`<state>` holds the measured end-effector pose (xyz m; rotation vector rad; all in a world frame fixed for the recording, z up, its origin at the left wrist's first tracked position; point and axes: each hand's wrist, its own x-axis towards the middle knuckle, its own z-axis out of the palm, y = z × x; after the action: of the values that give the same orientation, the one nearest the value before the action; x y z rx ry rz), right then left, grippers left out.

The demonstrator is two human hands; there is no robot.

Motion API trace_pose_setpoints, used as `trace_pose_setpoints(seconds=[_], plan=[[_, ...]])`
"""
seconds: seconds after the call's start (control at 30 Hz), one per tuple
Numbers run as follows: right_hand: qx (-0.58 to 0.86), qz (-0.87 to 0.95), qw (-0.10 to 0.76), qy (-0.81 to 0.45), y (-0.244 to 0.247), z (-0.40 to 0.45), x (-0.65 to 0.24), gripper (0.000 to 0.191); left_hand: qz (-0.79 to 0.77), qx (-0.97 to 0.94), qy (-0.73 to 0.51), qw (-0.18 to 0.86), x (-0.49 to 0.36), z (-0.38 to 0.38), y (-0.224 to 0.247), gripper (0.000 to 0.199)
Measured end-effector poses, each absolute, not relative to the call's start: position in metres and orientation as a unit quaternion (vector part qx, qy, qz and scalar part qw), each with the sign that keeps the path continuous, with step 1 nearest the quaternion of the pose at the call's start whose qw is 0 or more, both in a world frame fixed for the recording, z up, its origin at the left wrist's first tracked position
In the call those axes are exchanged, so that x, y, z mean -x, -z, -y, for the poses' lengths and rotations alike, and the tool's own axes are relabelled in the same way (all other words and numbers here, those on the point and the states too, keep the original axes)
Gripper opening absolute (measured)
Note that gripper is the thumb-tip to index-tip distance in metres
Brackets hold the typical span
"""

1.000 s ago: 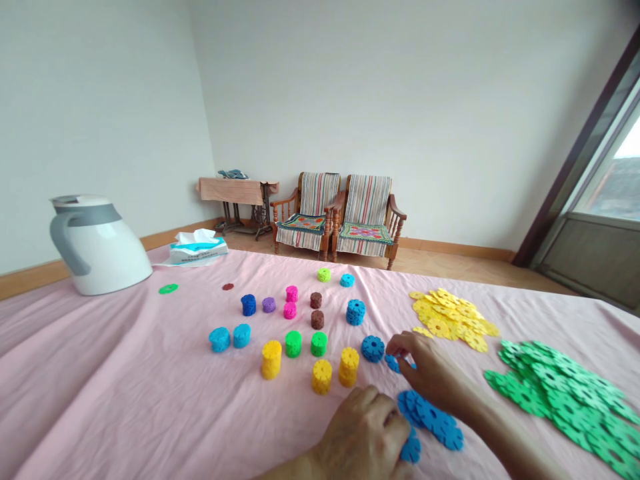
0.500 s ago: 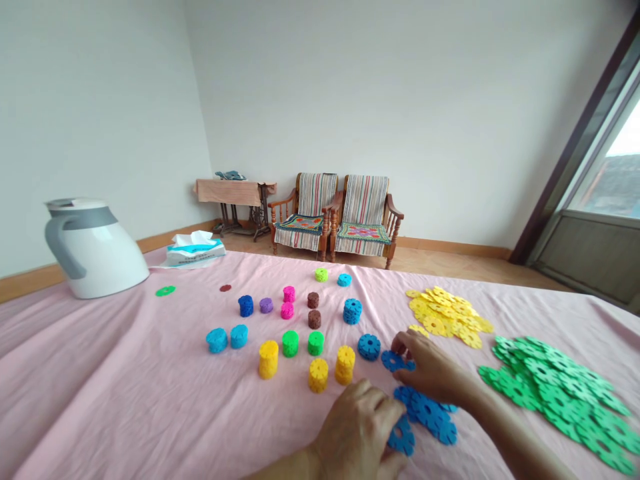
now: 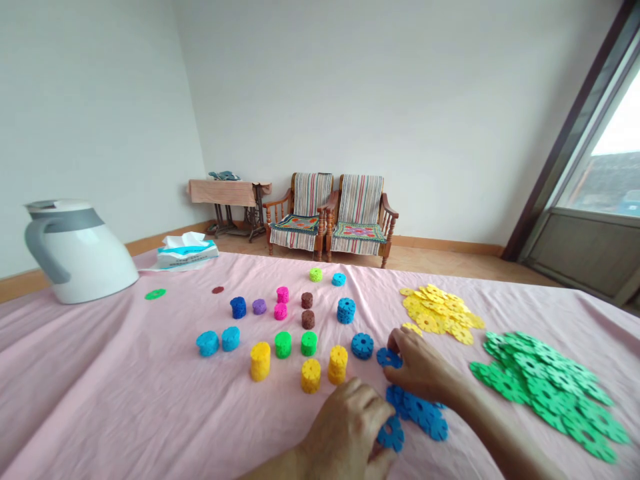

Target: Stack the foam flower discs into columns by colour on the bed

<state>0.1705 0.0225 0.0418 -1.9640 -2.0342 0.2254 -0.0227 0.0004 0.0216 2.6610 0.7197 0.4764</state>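
The head camera looks forward over the pink cloth (image 3: 150, 400)

A pink cloth (image 3: 150, 393) forms the supporting surface. White pitcher (image 3: 93, 260): stands at the left edge. Tissue box (image 3: 189, 255): far-left corner. Coloured disc stacks (image 3: 311, 376): central area. Yellow discs (image 3: 440, 311), blue discs (image 3: 423, 412), green discs (image 3: 547, 387): toward the right edge.

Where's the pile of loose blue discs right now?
In the head view, the blue pile lies right of centre on the pink cloth, between the left hand and the right forearm.
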Motion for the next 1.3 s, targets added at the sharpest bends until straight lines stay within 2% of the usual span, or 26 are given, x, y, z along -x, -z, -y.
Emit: trace_pose_setpoints(seconds=[0.07,0.23,0.33,0.77,0.97,1.3], plan=[[0.689,0.699,0.177,-0.078,-0.042,-0.025,-0.173,0.014,-0.251,-0.938,-0.167,0.170,0.023,0.000,-0.021,0.029],[0.654,0.686,0.313,-0.062,-0.036,-0.035,-0.166,0.017,-0.244,-0.941,-0.169,0.162,0.024,0.000,-0.020,0.029],[0.622,0.698,0.347,-0.072,-0.033,-0.038,-0.152,0.019,-0.244,-0.943,-0.164,0.157,0.024,-0.001,-0.021,0.027],[0.613,0.723,0.306,-0.083,-0.026,-0.041,-0.143,0.019,-0.238,-0.948,-0.154,0.147,0.023,-0.002,-0.021,0.024],[0.602,0.726,0.314,-0.108,-0.024,-0.035,-0.153,0.040,-0.241,-0.945,-0.159,0.151,0.024,-0.001,-0.022,0.030],[0.597,0.713,0.342,-0.136,-0.006,-0.039,-0.151,0.040,-0.241,-0.948,-0.150,0.145,0.023,-0.002,-0.022,0.026]])
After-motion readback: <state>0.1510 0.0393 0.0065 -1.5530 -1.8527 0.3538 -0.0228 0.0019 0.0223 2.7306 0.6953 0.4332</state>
